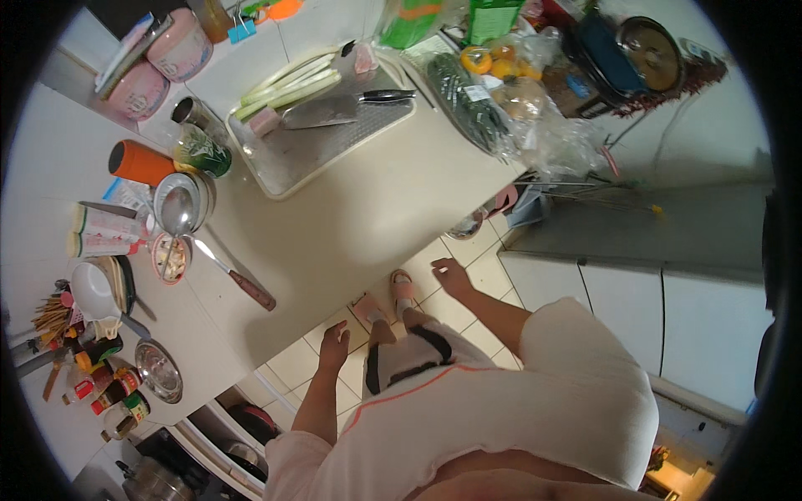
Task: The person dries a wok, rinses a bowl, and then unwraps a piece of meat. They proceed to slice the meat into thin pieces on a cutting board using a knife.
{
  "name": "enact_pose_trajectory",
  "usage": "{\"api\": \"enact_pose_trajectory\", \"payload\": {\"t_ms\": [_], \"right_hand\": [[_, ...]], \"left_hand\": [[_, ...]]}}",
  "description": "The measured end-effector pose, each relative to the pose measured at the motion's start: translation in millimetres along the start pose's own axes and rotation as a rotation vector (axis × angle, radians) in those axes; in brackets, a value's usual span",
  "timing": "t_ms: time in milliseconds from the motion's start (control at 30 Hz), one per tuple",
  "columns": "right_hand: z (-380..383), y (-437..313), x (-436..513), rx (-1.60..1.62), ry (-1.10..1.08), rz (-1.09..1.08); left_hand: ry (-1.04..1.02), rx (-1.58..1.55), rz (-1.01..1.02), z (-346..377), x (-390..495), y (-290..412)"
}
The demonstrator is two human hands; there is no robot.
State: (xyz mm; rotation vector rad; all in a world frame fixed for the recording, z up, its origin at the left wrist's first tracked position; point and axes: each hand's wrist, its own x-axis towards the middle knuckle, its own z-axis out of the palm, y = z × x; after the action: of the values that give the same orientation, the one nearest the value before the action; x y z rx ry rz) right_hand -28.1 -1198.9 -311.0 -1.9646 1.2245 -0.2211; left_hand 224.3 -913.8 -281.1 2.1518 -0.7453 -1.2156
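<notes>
My left hand [335, 347] hangs beside the front edge of the pale countertop [351, 232], holding nothing, thumb and fingers apart. Over the tiled floor, my right hand [453, 279] is held with loosely curled fingers and nothing visible in it. Farther back on the counter lies a metal cutting board [294, 166] with a pale rim. A cleaver [322, 113] with a black handle rests flat on it. Pale green stalks [291, 91] lie behind the blade. One pink meat chunk [265, 121] sits by the blade's tip and another [365, 58] at the back.
At left stand a ladle [177, 210] on stacked bowls, a wooden-handled utensil [241, 282], a steel plate [158, 371] and several sauce bottles [116, 391]. Bagged cucumbers [463, 103] and orange produce [504, 62] lie at the back right. White cabinets [620, 313] stand at right.
</notes>
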Motion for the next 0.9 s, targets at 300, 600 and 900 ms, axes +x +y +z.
{"api": "enact_pose_trajectory", "payload": {"t_ms": [300, 600, 900], "right_hand": [[-111.9, -69.0, -5.4, 0.357, 0.173, 0.189], [-140.0, -192.6, 195.3, 0.342, 0.193, -0.245], [-119.6, -311.7, 420.3, -0.424, 0.183, -0.439]], "left_hand": [[0.082, -0.047, 0.257, -63.5, -50.2, 122.4], [0.458, -0.116, 0.374, -82.1, -14.9, 218.4], [0.768, -0.093, 0.241, -70.2, 10.8, 298.9]]}}
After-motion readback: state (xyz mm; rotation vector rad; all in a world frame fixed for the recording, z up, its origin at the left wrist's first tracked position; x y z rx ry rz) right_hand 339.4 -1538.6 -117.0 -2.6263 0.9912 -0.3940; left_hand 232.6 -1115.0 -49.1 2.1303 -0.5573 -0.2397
